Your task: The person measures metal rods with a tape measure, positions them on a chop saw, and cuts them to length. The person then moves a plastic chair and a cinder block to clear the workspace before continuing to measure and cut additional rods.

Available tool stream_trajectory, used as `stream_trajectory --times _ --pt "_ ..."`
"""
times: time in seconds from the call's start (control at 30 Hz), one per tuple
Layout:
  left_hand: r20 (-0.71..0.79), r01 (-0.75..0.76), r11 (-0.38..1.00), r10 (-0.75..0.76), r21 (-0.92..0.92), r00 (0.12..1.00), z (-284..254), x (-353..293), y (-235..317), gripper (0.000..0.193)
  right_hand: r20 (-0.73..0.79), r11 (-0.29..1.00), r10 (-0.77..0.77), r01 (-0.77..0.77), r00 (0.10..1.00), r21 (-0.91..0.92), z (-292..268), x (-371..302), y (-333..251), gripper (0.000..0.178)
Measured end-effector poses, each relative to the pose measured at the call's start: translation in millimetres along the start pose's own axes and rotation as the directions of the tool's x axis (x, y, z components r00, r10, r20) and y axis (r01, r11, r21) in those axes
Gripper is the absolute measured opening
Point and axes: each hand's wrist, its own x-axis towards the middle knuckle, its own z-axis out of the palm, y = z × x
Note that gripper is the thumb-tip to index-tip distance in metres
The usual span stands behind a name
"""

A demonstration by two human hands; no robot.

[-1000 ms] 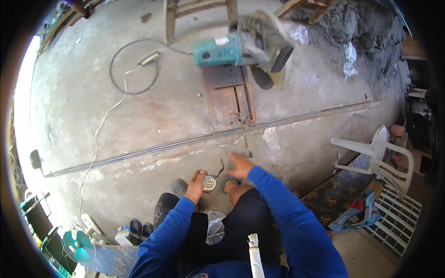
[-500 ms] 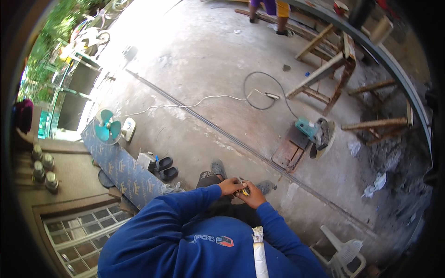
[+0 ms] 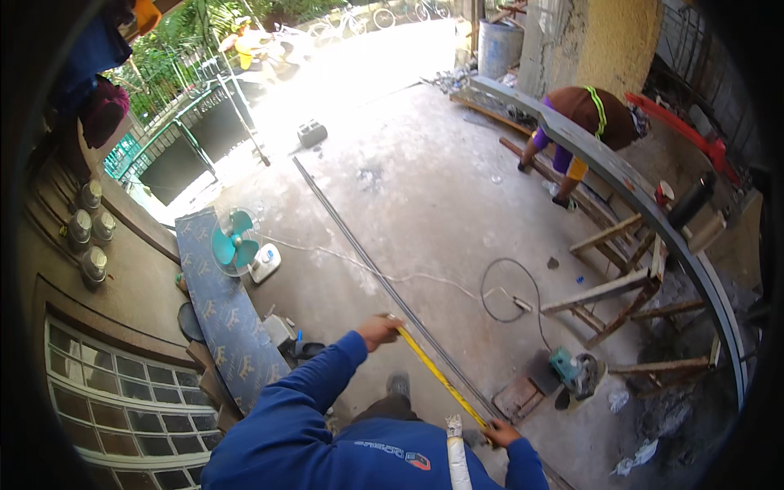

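Note:
A yellow tape measure (image 3: 439, 376) is stretched in front of my body, its blade running slantwise from upper left to lower right. My left hand (image 3: 380, 333) is closed on one end of the blade. At the other end my right hand (image 3: 502, 434) grips the tape, and its fingers largely cover what they hold. Beneath and beside the blade, long thin metal bars (image 3: 357, 247) lie across the concrete floor. They pass close to my right hand; whether the tape touches them I cannot tell.
A teal cut-off saw (image 3: 576, 371) with its cord stands at the right. Rusty trestles (image 3: 612, 290) and a long grey beam (image 3: 604, 155) are beyond it. A bending co-worker (image 3: 584, 122) handles bars at the far right. On the left stand a teal fan (image 3: 237, 242) and a patterned board (image 3: 216, 314).
My hands, together before, have moved apart and drawn out the yellow blade between them. The view has shifted, bringing the co-worker's bent body and more of the far yard into sight.

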Motion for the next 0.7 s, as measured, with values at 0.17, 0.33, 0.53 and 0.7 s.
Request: stream_trajectory --times 0.17,0.33,0.53,0.7 --pt "-0.415 -0.33 0.857 0.154 -0.396 0.897 -183.3 -1.9 154.8 0.02 0.107 0.894 0.404 -0.417 0.909 0.165 -35.5 -63.9 68.9 0.048" --pt "-0.469 -0.474 0.809 0.287 -0.348 0.835 -252.2 31.0 227.7 0.025 0.011 0.934 0.357 -0.357 0.934 0.024 -40.1 -45.3 58.5 0.045" --pt "-0.544 -0.444 0.865 0.262 -0.234 0.797 -186.7 71.5 202.3 0.073 0.009 0.935 0.353 -0.353 0.936 0.027 -44.4 1.6 -27.8 0.037" --pt "-0.231 -0.016 0.988 -0.02 -0.153 0.973 -30.3 100.2 36.7 0.096 -0.037 0.97 0.23 -0.232 0.972 -0.075 -41.0 68.6 -103.4 0.041"
